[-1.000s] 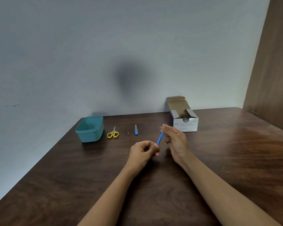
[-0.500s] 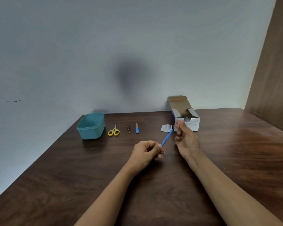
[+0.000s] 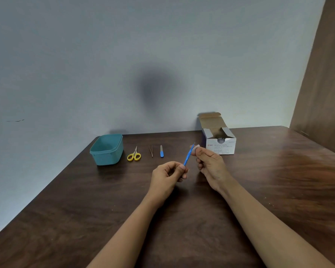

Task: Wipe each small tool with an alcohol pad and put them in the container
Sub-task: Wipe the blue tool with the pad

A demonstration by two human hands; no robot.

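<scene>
Tabletop (image 3: 278,180): left hand (image 3: 167,175) grips blue tool (image 3: 187,156) (right hand (image 3: 211,163) pinches pad (image 3: 196,146)).

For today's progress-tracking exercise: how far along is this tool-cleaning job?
Done: nothing visibly; no tool shows inside the teal plastic container. In hand: the left hand pinches a slim blue-handled tool while the right hand holds a white alcohol pad at its upper end. Left: yellow-handled scissors, thin metal tweezers and a small blue-handled file lie on the dark wooden table, awaiting wiping.
</scene>
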